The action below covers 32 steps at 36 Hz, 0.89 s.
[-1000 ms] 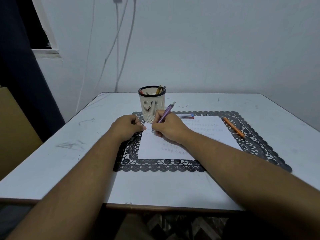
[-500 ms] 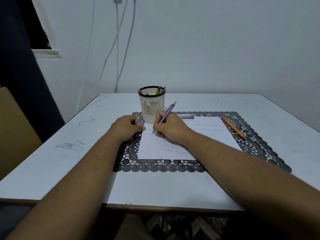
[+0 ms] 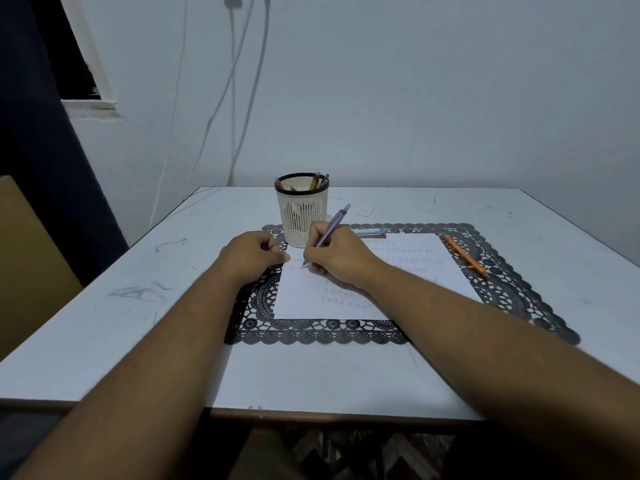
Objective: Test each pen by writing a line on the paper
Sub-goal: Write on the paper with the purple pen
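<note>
Purple pen [image 3: 330, 227] is being gripped by the right hand [image 3: 341, 258], its tip touching the paper [image 3: 408, 278] near the sheet's far left corner

Right-hand fingers are curling round the pen's lower barrel, and the pen is leaning with its cap end pointing up and away toward the far edge of the desk [image 3: 173, 306]. The left hand [image 3: 254, 254] is resting at the paper's left edge with fingers curled under, holding nothing that shows. Rows of small blue marks are lying across the sheet, which is sitting on a black lace mat [image 3: 512, 289] near the middle of the desk. A cream pen cup [image 3: 302, 213] holding several pens is standing on the mat's far left corner; an orange pen [image 3: 465, 255] is lying along the paper's right edge, and a blue-and-red pen [image 3: 372, 233] is lying at the paper's far edge
</note>
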Each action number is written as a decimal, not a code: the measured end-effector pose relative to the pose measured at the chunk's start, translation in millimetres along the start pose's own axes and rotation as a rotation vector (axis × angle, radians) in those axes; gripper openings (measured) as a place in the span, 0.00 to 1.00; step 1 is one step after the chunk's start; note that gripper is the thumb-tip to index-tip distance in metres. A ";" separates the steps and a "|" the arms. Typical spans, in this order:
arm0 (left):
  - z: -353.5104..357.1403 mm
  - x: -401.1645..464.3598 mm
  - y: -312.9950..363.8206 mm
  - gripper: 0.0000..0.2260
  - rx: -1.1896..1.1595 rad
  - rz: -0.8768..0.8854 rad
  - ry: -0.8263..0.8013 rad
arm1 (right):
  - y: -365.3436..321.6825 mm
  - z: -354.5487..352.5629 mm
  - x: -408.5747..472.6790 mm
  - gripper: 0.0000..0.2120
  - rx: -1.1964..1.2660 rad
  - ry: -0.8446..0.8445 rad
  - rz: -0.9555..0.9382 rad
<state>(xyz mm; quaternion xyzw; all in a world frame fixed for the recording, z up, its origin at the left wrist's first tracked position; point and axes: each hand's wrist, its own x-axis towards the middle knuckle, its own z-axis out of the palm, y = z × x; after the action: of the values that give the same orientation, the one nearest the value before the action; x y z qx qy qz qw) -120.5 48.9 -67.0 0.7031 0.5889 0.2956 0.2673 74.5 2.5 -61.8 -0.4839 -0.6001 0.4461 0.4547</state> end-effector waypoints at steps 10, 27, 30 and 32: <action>0.5 0.9 -1.5 0.13 -0.025 0.002 0.001 | 1.9 0.3 2.9 0.16 -0.009 0.040 0.003; -0.5 -1.6 0.8 0.13 -0.009 -0.006 -0.004 | 1.1 -6.0 -1.3 0.12 -0.039 0.053 0.011; -0.1 -1.4 1.0 0.13 -0.015 -0.002 -0.005 | 0.7 -5.8 -1.7 0.13 -0.039 0.060 0.013; 0.1 -0.6 -0.1 0.13 -0.021 0.002 -0.007 | -0.1 -5.4 -1.9 0.13 -0.051 0.074 0.007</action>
<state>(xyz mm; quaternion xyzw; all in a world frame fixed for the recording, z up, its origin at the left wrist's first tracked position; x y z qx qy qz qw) -120.6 48.3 -67.2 0.7018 0.5843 0.2996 0.2763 80.0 1.1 -60.9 -0.5138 -0.5922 0.4140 0.4626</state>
